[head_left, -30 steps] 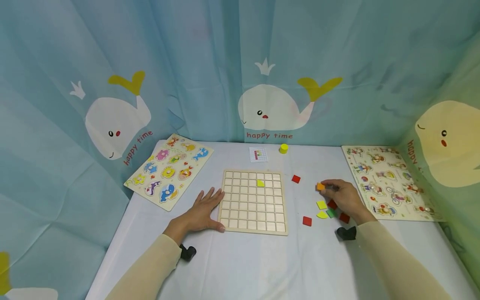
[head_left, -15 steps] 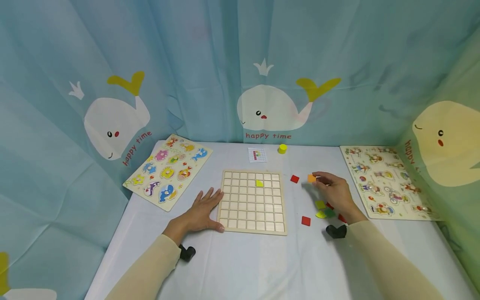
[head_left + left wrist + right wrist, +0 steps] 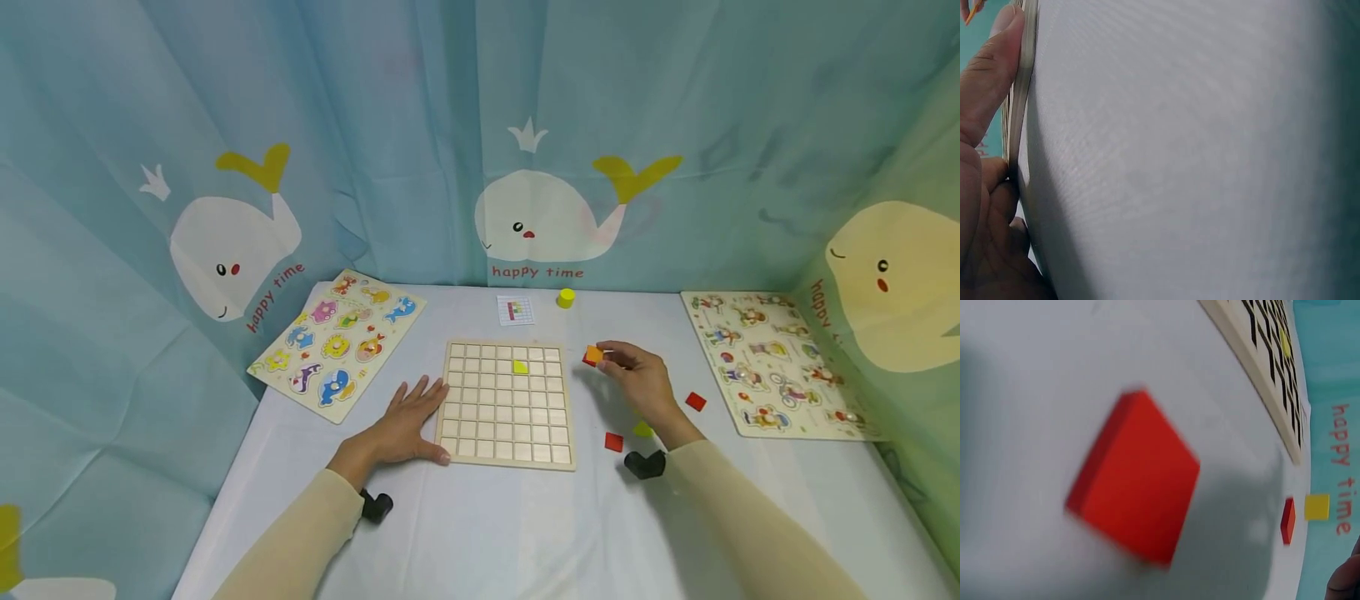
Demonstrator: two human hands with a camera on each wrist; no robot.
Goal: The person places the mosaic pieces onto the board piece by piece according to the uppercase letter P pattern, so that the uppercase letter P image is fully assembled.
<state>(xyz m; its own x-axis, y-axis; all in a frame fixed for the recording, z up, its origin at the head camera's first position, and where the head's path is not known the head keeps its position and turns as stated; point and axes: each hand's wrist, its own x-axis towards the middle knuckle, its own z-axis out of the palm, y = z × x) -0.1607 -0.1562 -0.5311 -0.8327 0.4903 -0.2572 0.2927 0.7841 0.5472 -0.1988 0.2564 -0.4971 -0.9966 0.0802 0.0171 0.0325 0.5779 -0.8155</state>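
My right hand pinches an orange square tile between thumb and fingers. In the head view the tile overlaps a red tile right of the wooden grid board. Only a bit of the right fingers shows in the right wrist view. My left hand lies with fingers spread at the board's left side. Its thumb rests against the board's edge in the left wrist view. One yellow piece sits in a square in an upper row of the board.
Red tiles lie at the front and right; a yellow piece is partly hidden by the right arm. At the back are a pattern card and yellow cylinder. Picture puzzles flank the left and right.
My right hand has carried the orange tile left and slightly back, from the loose pieces to the red tile near the board. The left hand has stayed in place.
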